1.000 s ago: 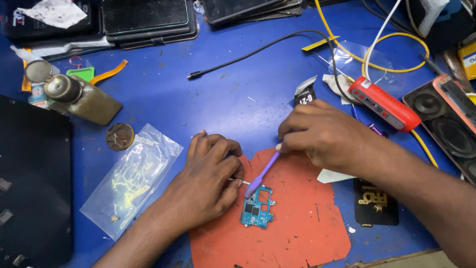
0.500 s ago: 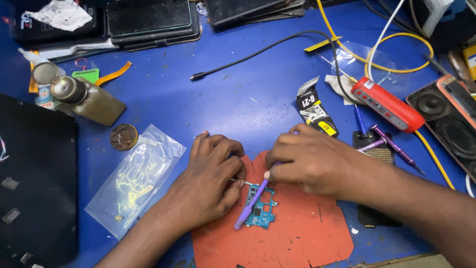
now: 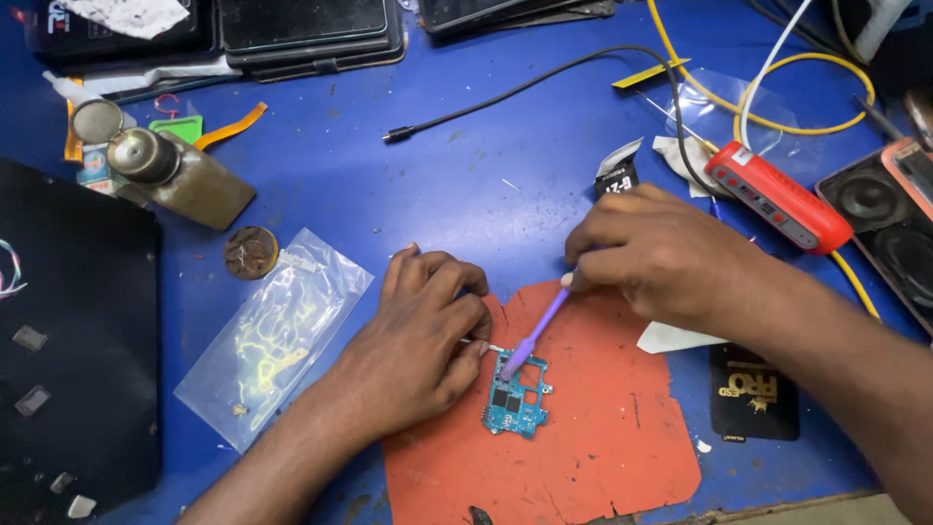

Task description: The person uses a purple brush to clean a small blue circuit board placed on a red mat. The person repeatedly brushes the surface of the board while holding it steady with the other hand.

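Beside left hand [image 3: 413, 340], bagged yellow parts [image 3: 272, 335]

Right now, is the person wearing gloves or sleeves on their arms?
No. The left hand and the right hand are both bare: no gloves, rings or watch show. Both forearms are bare too, with no sleeve in view.

We see a teal-blue circuit board [image 3: 515, 397] studded with black chips on a faded orange-red mat [image 3: 583, 447], itself set against a deep blue worktop [image 3: 466, 185]. A lilac-purple tool [image 3: 535, 331] crosses the mat. Nearby lie a bright red device [image 3: 777, 197], looping yellow cable [image 3: 758, 107], a black cord [image 3: 505, 97] and a clear bag [image 3: 277, 335] tinged yellow.
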